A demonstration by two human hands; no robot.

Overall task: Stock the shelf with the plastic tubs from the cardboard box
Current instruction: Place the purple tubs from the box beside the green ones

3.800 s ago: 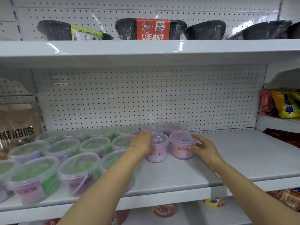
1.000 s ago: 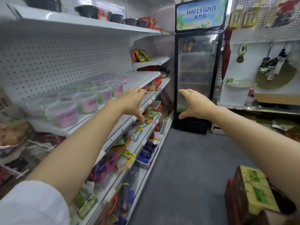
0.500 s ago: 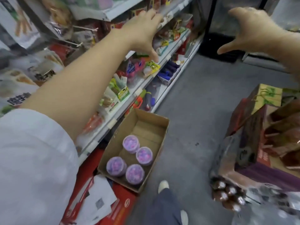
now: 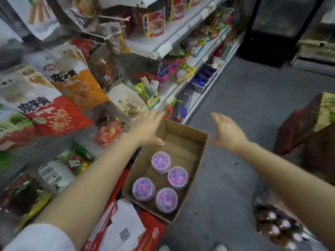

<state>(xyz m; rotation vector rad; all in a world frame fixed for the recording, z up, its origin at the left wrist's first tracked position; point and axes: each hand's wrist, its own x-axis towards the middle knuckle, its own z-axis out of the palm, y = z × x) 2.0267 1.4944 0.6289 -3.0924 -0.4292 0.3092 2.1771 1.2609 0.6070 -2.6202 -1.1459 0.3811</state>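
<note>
An open cardboard box point(image 4: 188, 134) sits low beside the shelving, on top of a red carton. Several clear plastic tubs with purple and pink contents stand in its near half, among them one nearest me point(image 4: 166, 200) and one farthest from me point(image 4: 161, 162). My left hand point(image 4: 148, 127) hovers with fingers spread above the box's far left corner and holds nothing. Just past the box's right wall, my right hand point(image 4: 226, 132) hangs over the floor, fingers straight and empty. The shelf with the stocked tubs is out of view.
Shelves packed with snack bags point(image 4: 59, 113) and packets run along the left. The red carton point(image 4: 126, 230) with a white paper lies under the box. Stacked cartons point(image 4: 308, 127) and a pack of bottles point(image 4: 279, 225) stand at the right. Grey floor point(image 4: 235, 91) lies between; a dark fridge stands beyond.
My view has tilted further down toward the box. Both hands have dropped from shelf height to just above the box, still empty and spread.
</note>
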